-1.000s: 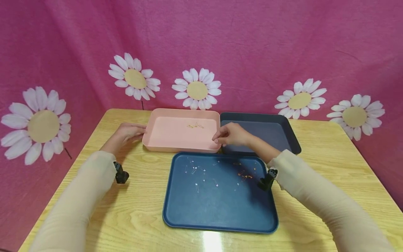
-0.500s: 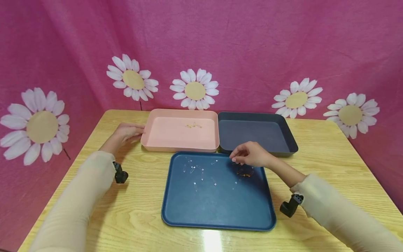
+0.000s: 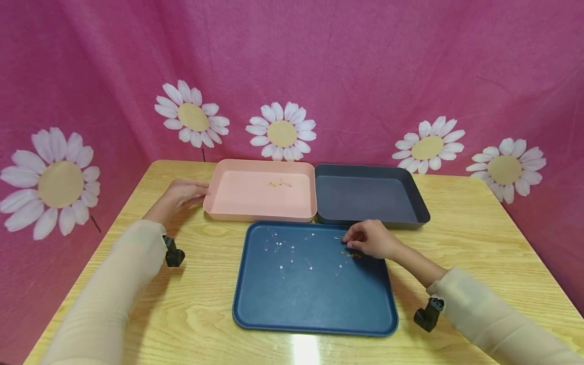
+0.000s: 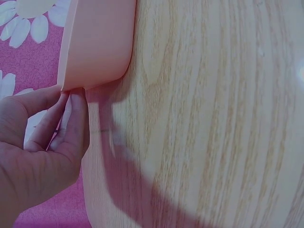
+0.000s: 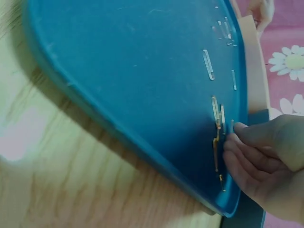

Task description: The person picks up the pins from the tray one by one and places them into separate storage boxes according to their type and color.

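At the left end of the pink tray [image 3: 260,215], my left hand [image 3: 184,192] pinches the wall between thumb and fingers, closely seen in the left wrist view. Several gold safety pins [image 3: 272,184] lie in that tray. My right hand [image 3: 371,239] is low over the right side of the blue tray [image 3: 315,309], fingers curled toward the thumb. Its fingertips meet the end of one safety pin [image 3: 338,238]; whether they pinch it is unclear. More gold safety pins [image 5: 215,142] lie just beside those fingers. Several silver safety pins [image 3: 282,271] are scattered farther left.
A dark grey tray [image 3: 422,205] stands right of the pink one, both behind the blue tray. All rest on a wooden table [image 3: 191,304]. A pink cloth [image 3: 356,61] with daisies hangs behind. Each wrist carries a small black camera [image 3: 429,314].
My right hand has come from above the seam of the pink and grey trays down and toward me, to the blue tray's gold safety pins. The left hand stays at the pink tray.
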{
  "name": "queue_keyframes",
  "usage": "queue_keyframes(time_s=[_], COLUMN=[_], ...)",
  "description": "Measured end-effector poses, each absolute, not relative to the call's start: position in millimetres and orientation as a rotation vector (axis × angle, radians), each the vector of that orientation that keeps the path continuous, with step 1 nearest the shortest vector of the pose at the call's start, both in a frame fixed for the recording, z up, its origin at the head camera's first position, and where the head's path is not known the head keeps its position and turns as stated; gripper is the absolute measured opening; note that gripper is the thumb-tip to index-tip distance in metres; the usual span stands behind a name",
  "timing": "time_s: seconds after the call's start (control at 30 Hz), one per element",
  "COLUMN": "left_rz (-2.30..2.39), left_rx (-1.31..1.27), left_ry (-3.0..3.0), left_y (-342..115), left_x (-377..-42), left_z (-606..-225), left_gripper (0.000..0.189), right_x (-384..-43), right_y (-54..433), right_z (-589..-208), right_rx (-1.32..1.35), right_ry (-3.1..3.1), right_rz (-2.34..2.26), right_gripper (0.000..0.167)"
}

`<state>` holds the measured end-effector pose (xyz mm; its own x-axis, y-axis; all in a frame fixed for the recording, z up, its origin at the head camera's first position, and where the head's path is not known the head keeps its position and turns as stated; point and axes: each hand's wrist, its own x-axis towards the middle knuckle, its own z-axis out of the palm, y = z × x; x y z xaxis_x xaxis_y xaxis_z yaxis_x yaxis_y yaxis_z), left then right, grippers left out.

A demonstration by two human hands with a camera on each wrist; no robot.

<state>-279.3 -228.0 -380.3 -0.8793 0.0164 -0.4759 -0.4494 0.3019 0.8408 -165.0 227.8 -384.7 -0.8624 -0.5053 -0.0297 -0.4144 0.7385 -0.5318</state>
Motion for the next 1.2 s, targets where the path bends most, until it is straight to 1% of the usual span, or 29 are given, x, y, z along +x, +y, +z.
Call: queue_keyframes(time_s=[0.23,0.43,0.6,0.8,0.93,1.03,1.2], left_rz=[1.603,1.6,1.564,1.606,1.652,1.663,1.641], left_rx=[-0.356,-0.356,-0.366,-0.442,-0.439,-0.393,-0.361], left_ry=[2.182,2.179,2.19,2.178,2.154,2.149,2.162], left_y=[-226,-225,-224,-227,-230,-232,-233], left_x=[-277,-277,-278,-285,-287,-285,-282], left_z=[-381,-379,-376,-384,-390,-391,-388], left_gripper=[0.048,0.049,0.048,0.047,0.048,0.05,0.051], right_x=[-160,-159,-160,-159,-159,-161,-163], right_y=[225,224,221,218,217,217,217], right_z=[-393,-392,-392,-392,-390,-388,-382], right_rx=[-0.899,-0.918,-0.943,-0.974,-1.009,-1.018,-0.914], right_ry=[2.881,2.922,2.927,2.923,2.921,2.898,2.797], right_rz=[-0.701,-0.648,-0.63,-0.581,-0.558,-0.58,-0.669], right_gripper=[0.009,0.008,0.01,0.014,0.015,0.014,0.01])
